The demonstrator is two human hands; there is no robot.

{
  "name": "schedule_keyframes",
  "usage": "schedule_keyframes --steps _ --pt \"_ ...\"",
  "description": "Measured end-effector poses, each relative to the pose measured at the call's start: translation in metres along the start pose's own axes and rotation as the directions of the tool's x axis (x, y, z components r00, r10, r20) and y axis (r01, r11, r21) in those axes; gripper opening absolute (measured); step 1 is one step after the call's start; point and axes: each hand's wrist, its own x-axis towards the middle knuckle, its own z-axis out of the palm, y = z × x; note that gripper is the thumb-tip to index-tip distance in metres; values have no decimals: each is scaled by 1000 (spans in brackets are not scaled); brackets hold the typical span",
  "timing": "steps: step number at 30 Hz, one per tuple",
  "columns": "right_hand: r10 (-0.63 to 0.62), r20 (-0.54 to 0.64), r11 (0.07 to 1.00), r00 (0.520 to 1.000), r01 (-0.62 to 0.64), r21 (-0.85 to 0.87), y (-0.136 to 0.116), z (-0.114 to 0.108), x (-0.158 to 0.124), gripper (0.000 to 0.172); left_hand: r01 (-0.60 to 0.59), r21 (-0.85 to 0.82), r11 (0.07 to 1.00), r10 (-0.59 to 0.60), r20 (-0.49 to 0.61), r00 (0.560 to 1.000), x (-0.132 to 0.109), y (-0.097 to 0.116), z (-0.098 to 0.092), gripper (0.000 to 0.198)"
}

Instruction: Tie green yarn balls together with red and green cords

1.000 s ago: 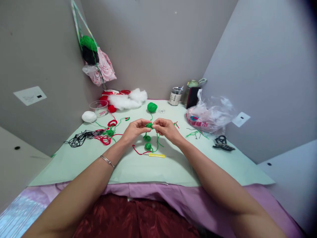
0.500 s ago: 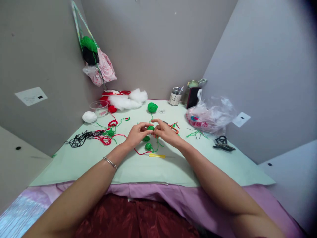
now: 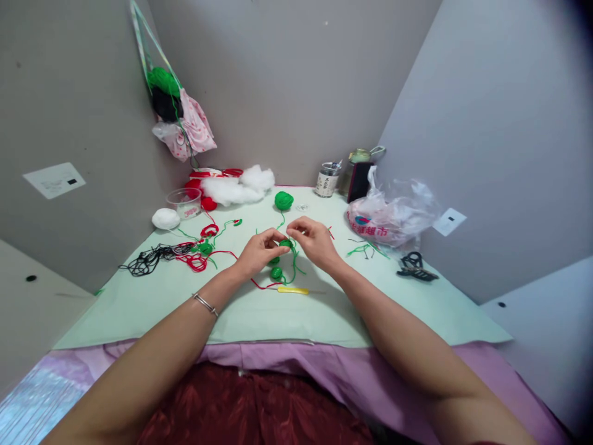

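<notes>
Nearest to me, my forearms are reaching out over the purple cloth (image 3: pixel 324 364) that is hanging off the near edge, a bracelet (image 3: pixel 205 303) sitting on my left wrist. Beyond it the green mat (image 3: pixel 324 315) is covering the tabletop.

Near the mat's middle a yellow hook (image 3: pixel 293 290) is lying flat, with a red thread (image 3: pixel 262 285) curling at its left end and a small green ball (image 3: pixel 277 272) just behind it.

Just above these, my left hand (image 3: pixel 257 250) is pinching a green piece (image 3: pixel 286 244) between thumb and fingers, holding it off the mat. My right hand (image 3: pixel 312 241) is hovering just beside it with its fingertips narrowed into a pinch above the piece; I cannot tell whether a strand is running between them.

Toward the left edge, black yarn (image 3: pixel 148 258) and red yarn (image 3: pixel 197 262) are lying tangled. At the right edge a black clip (image 3: pixel 414 267) is resting, with a plastic bag (image 3: pixel 391 216) slumping behind it.

Farther back, a green yarn ball (image 3: pixel 284 200) is sitting near the far edge, its strand trailing toward my hands. In the far left corner a white ball (image 3: pixel 165 218), a clear cup (image 3: pixel 184 202) and white stuffing (image 3: pixel 236 185) are clustering; a jar (image 3: pixel 327 179) is standing at the far edge, right of centre.
</notes>
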Motion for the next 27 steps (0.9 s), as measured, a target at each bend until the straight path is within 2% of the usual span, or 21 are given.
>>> schedule_keyframes --steps 2,3,6,8,9,11,13,15,19,22,24,27 --pt "110 -59 976 992 -96 193 -2 -6 3 17 25 -10 1000 -24 32 999 -1 0 2 29" --pt "164 -42 946 986 -145 292 -3 -8 4 22 34 -13 999 -34 51 998 -2 0 2 30" --pt "297 201 815 934 -357 456 -5 -12 4 34 29 -51 998 -23 116 993 -3 2 0 31" --pt "324 372 735 870 -479 480 -4 -12 3 36 15 -86 996 -3 145 989 -3 5 -1 29" --pt "322 412 700 853 -507 503 -3 -12 3 35 20 -103 994 -3 162 987 -3 7 -2 27" --pt "312 391 641 866 -495 587 -1 -13 5 34 46 -134 990 -20 191 981 -4 11 -2 26" --pt "322 308 597 895 -444 668 2 -14 8 34 83 -165 983 -46 212 976 -4 14 -1 25" --pt "333 279 569 901 -428 702 5 -15 11 33 120 -204 972 -78 201 976 -4 16 0 23" --pt "348 356 498 868 -492 714 14 -12 11 24 188 -328 926 -134 180 975 -5 16 -1 21" --pt "401 387 457 830 -548 701 20 -10 9 15 230 -407 884 -149 219 964 -5 15 -2 21" --pt "441 372 447 817 -560 698 21 -8 9 11 252 -427 868 -149 260 954 -5 14 -3 23" --pt "513 258 437 819 -508 742 21 -7 11 6 237 -438 867 -118 283 952 -3 14 -4 23"
